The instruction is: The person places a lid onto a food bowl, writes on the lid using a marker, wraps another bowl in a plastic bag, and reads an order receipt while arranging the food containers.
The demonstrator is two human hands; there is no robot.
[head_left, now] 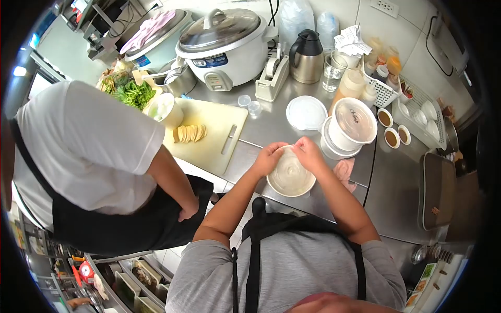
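Note:
A round white tub with a translucent lid (291, 175) is in front of me at the counter's near edge. My left hand (270, 158) grips the far left of its rim, fingers bent and thumb on top. Beside it, my right hand (309, 155) pinches the far right of the same rim. Whether the fingertips press the lid or the tub's lip, I cannot tell. Just right of my right hand stand stacked white tubs (354, 121), the top one marked on its lid. A loose white lid (306, 112) lies beyond my hands, and a pink cloth (344, 173) lies beside my right forearm.
At the left stands a co-worker (94, 130) in a white shirt and black apron. Sliced food (189, 133) rests on a cutting board (222, 122). Behind are a rice cooker (222, 49), tape dispenser (272, 78) and thermos (307, 57). Several sauce cups (391, 138) sit rightward.

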